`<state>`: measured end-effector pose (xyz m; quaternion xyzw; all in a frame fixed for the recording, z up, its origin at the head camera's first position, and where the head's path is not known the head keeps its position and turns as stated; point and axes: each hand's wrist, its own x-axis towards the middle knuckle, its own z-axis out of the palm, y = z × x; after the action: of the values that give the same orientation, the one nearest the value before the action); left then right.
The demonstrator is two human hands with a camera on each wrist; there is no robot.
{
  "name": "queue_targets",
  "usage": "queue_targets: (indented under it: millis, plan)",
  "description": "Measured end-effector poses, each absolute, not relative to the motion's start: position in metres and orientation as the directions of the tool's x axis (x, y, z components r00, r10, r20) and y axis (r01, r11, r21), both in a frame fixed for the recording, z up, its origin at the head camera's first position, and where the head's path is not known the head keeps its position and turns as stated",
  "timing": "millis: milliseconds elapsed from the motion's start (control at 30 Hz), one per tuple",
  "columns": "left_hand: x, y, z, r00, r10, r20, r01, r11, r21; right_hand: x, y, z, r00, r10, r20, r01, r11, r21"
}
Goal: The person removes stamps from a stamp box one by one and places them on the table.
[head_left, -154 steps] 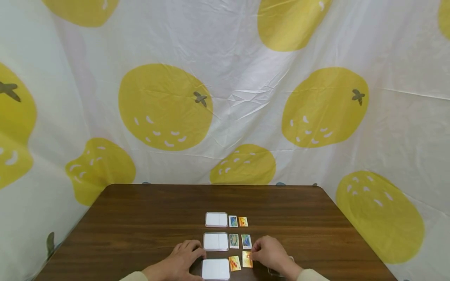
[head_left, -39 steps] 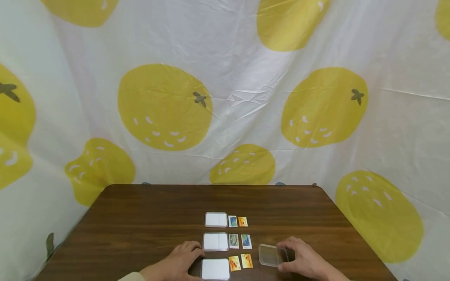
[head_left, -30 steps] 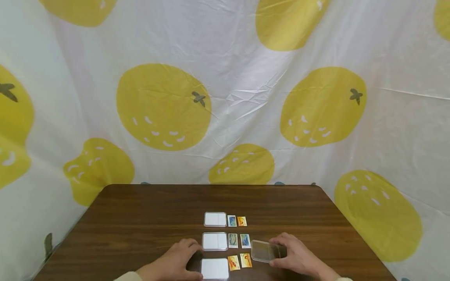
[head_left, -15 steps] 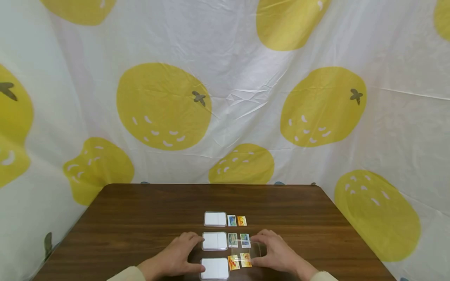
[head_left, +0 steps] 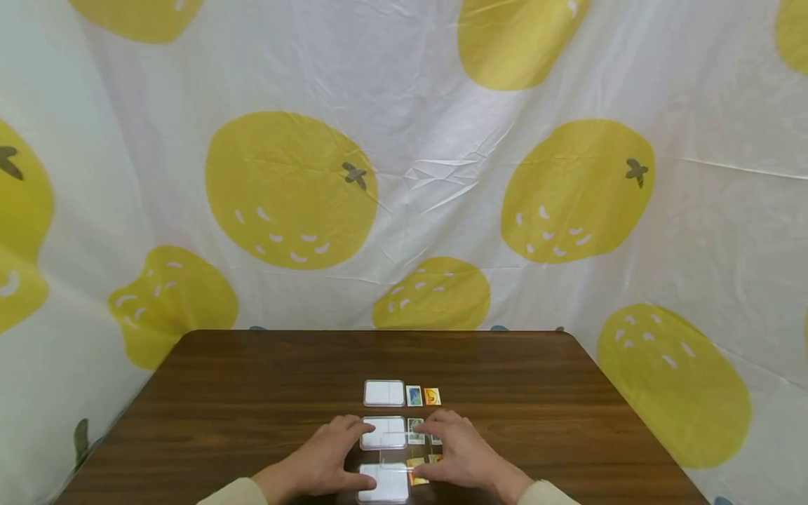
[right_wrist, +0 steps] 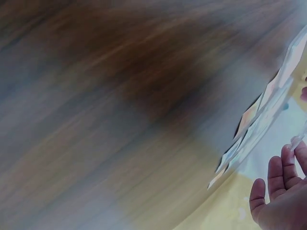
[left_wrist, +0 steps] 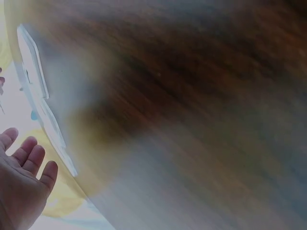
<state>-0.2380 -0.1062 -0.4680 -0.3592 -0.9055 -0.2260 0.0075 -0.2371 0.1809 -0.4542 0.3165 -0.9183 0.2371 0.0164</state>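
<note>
My right hand [head_left: 466, 452] holds a clear plastic lid [head_left: 396, 457] between its thumb and fingers, above the lower two rows on the table. My left hand [head_left: 318, 459] faces it with thumb and fingers spread, close to the lid's left edge; whether they touch cannot be told. Below lie the middle white-backed clear case [head_left: 382, 423] and the nearest case [head_left: 383, 489]. A green stamp [head_left: 415, 435] and an orange stamp [head_left: 417, 478] show beside them. The right hand partly hides two further stamps. In the right wrist view, the fingers [right_wrist: 276, 175] reach the lid's edge.
At the back of the group is a third white-backed case [head_left: 384, 393], with a blue stamp [head_left: 414, 396] and an orange picture stamp [head_left: 432, 397] to its right. Everything lies on a dark wooden table [head_left: 265, 379]. A fruit-patterned curtain [head_left: 429, 168] hangs behind it.
Earlier the right hand let go of an orange stamp, then picked up the clear lid at the right. It has carried the lid leftward over the stamps; the left hand has shifted slightly.
</note>
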Motion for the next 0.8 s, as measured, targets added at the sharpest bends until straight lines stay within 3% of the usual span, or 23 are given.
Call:
queue_targets:
  millis: [600,800]
  plan:
    - [-0.238,-0.11,-0.473,-0.721,0.656,0.224,0.683,0.619,0.387,-0.235,0.157,-0.457,-0.751,-0.638,0.171,-0.651,0.67,-0.357]
    - [-0.235,-0.113,-0.476,-0.73,0.657,0.185,0.663,0.616,0.425,-0.233,0.156,-0.459,-0.739,-0.66,0.134,-0.659,0.668,-0.346]
